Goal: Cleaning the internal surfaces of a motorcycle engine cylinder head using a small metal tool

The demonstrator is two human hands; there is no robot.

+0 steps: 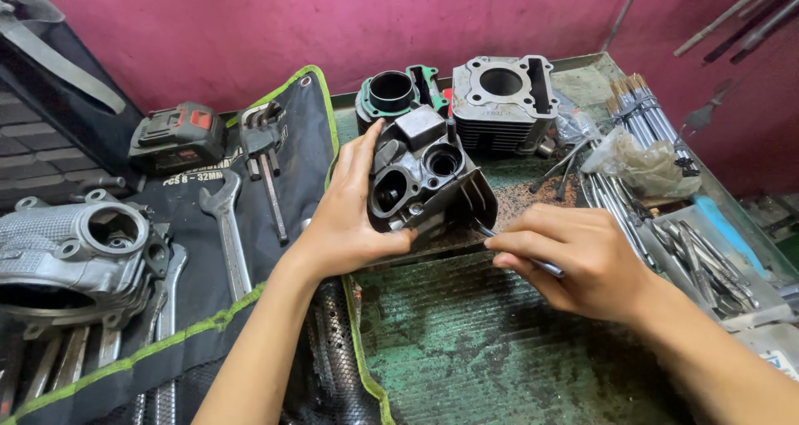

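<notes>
A dark metal cylinder head [429, 179] with round ports stands tilted on the worn green bench top [499, 350]. My left hand [349, 213] grips its left side, fingers wrapped along the edge. My right hand [574, 254] pinches a thin metal tool [533, 263], and the tool's tip touches the lower right corner of the cylinder head.
Behind stand a black cylinder with a green gasket [391, 96] and a finned grey cylinder block [503, 100]. A dark tool roll [208, 250] with wrenches lies left, beside a silver engine casing [75, 254] and a battery pack [176, 136]. Rods and small tools [666, 183] crowd the right.
</notes>
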